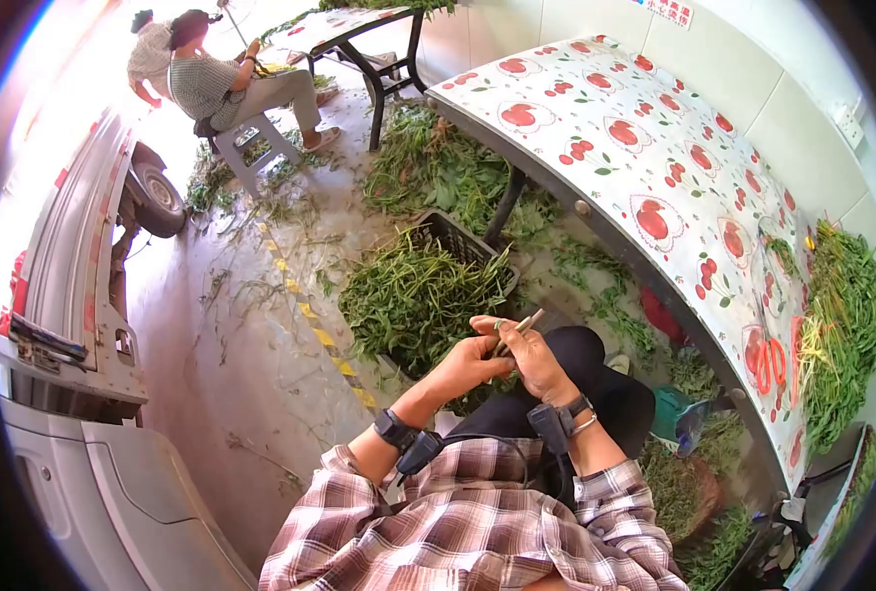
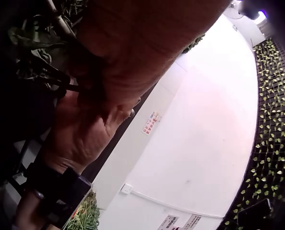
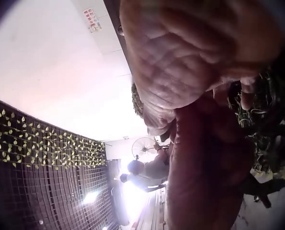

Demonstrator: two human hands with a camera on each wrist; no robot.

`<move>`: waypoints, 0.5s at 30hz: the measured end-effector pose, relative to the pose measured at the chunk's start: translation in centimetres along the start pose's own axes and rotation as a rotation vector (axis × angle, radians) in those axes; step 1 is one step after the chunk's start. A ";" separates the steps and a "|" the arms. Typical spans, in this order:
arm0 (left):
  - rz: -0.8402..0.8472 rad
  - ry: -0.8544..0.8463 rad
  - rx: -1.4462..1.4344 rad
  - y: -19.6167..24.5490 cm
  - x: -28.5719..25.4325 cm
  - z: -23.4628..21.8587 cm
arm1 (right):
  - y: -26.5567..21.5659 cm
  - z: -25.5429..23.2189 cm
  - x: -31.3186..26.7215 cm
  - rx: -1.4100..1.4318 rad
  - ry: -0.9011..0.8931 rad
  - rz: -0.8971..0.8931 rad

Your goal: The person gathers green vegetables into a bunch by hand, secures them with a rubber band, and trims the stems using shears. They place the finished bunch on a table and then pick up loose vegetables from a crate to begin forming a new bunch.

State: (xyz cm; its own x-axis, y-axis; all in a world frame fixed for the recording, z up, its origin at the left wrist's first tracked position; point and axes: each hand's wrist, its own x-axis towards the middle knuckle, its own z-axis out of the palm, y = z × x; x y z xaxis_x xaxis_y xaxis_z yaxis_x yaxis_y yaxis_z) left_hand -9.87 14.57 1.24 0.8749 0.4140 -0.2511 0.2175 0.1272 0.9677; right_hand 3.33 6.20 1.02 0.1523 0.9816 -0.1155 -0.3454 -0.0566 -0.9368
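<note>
Over my lap, my left hand and right hand meet, fingers curled around thin pale stems that stick out above them. In the left wrist view a pale stem runs up from under my left hand, with the right hand close against it. Palm and fingers of my right hand fill much of the right wrist view, beside the darker left hand; the grip is largely hidden there. Just beyond the hands, a black crate is heaped with green stalks.
A table with a fruit-patterned cover stands to the right, bearing red-handled scissors and a pile of greens. Leafy cuttings litter the floor. A vehicle is at left. A person sits on a stool.
</note>
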 end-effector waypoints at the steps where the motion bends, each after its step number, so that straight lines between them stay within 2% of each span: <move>1: 0.039 -0.011 0.088 0.1 -0.1 0.0 | 0.3 0.1 0.2 0.034 0.049 -0.095; 3: -0.030 0.011 0.098 0.6 -0.6 -0.3 | 0.4 -0.2 0.8 0.105 0.116 -0.093; 4: -0.103 0.027 0.100 0.6 -0.8 -0.3 | 0.6 -0.6 1.2 0.310 0.138 -0.086; 5: 0.016 0.042 0.115 -0.6 -0.7 -0.6 | 0.9 -1.0 1.1 0.518 0.173 -0.072; 6: 0.001 0.053 0.262 -1.9 -0.6 -1.2 | 1.3 -1.8 1.2 0.632 0.086 -0.083; 8: -0.129 0.052 0.310 -0.6 -1.0 -1.4 | 1.4 -1.6 1.3 0.858 0.159 -0.055; 9: -0.009 0.076 0.320 -1.5 -1.2 -1.5 | 1.0 -1.3 1.2 0.897 0.228 -0.001; 11: -0.085 0.046 0.405 -0.2 -1.7 -1.4 | 2.1 -2.1 1.4 0.991 0.263 0.005; 15: -0.128 0.056 0.465 -0.4 -1.9 -1.3 | 3.4 -2.9 1.5 1.021 0.284 0.029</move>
State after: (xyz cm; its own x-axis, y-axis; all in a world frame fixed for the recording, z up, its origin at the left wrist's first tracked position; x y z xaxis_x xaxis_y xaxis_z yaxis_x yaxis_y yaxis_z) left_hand -12.23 14.91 1.30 0.8065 0.4711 -0.3574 0.5037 -0.2308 0.8325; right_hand 5.02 6.93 -3.31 0.2969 0.8961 -0.3300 -0.9466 0.2305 -0.2255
